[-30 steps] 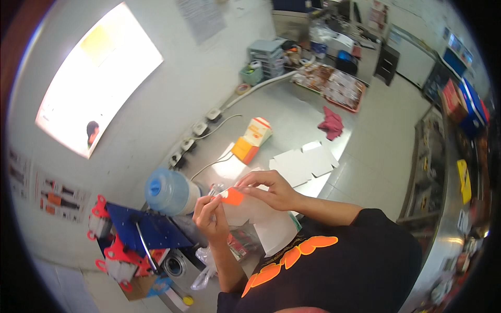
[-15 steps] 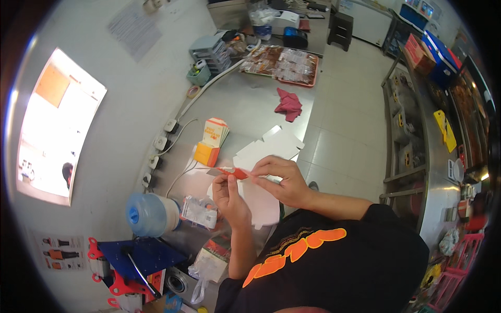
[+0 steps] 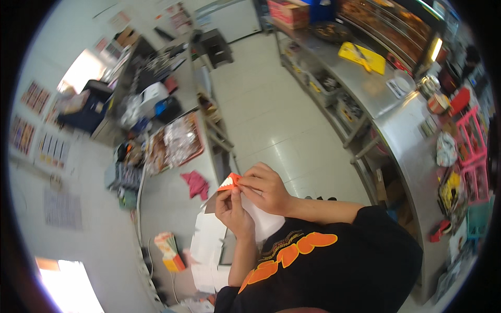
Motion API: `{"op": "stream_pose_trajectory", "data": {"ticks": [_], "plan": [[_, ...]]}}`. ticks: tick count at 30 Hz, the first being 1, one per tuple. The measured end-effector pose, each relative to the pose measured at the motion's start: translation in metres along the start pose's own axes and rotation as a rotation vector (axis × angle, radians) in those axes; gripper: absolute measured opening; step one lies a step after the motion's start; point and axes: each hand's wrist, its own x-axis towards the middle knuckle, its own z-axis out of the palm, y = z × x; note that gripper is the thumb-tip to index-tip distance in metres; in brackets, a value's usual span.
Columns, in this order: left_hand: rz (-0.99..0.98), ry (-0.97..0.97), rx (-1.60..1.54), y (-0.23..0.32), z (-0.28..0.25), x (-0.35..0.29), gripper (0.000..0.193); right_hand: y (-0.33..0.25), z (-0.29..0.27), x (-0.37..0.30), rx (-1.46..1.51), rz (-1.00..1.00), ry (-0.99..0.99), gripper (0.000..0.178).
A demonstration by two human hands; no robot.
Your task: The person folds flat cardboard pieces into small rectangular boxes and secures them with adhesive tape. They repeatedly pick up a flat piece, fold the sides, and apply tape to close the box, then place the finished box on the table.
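Both my hands hold a flat white and orange cardboard carton (image 3: 230, 182) in front of my chest. My left hand (image 3: 234, 211) grips it from below, thumb pressed up against the orange edge. My right hand (image 3: 266, 188) pinches the same orange edge from the right. The white part of the carton (image 3: 263, 221) hangs down behind my hands. Beneath them, on the steel counter (image 3: 162, 203), lies a stack of flat white carton blanks (image 3: 207, 245).
A pink cloth (image 3: 197, 183) lies on the counter beside a foil-covered tray (image 3: 177, 142). An orange and yellow carton stack (image 3: 169, 251) stands near the wall. A long steel worktable (image 3: 386, 99) with a yellow board runs along the right; tiled floor lies between.
My head has swung to the right, so the counter slid to the left of the view. Both hands kept hold of the carton and raised it closer to my chest.
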Motion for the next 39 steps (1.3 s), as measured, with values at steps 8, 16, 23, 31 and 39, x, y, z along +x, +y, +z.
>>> {"op": "stream_pose_trajectory", "data": {"ticks": [8,16,23,31,39], "plan": [[-0.211,-0.225,-0.212,-0.066,0.170,0.059,0.025,0.112,-0.097,0.053,-0.423,-0.065,0.096,0.043],[-0.723,-0.423,-0.526,-0.116,0.240,0.179,0.039,0.213,-0.169,0.131,0.195,0.612,0.050,0.062],[0.647,-0.781,0.458,-0.190,0.332,0.305,0.037,0.289,-0.210,0.215,0.104,0.886,-0.316,0.040],[0.500,-1.269,0.438,-0.242,0.441,0.419,0.018,0.384,-0.217,0.298,-0.062,0.634,0.580,0.020],[0.203,-1.204,0.337,-0.289,0.484,0.498,0.012,0.498,-0.216,0.362,0.266,0.977,0.146,0.013]]}}
